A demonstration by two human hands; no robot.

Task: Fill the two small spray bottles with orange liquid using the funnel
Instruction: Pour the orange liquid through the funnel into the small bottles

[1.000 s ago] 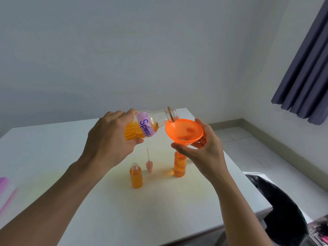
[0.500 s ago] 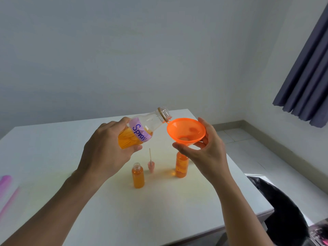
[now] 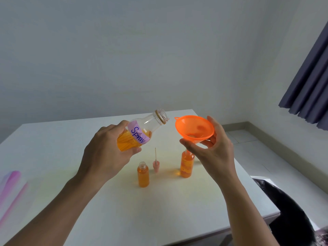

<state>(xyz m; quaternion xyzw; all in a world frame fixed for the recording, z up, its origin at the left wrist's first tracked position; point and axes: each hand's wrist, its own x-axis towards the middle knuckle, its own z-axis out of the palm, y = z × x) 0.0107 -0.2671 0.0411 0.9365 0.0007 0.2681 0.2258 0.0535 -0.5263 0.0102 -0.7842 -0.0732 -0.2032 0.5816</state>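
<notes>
Funnel (image 3: 194, 128), gripped by right hand (image 3: 211, 153), drains into right small bottle (image 3: 186, 164); left hand (image 3: 108, 153) has tipped the big bottle (image 3: 140, 134) back, pour done.

Funnel (image 3: 194, 128) spout behind right hand (image 3: 215, 150); pink item (image 3: 8, 185) cut at left edge.

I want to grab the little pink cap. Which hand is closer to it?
Left. The left hand hovers just up-left of the cap, holding the big bottle; the right hand is farther right, holding the funnel.
</notes>
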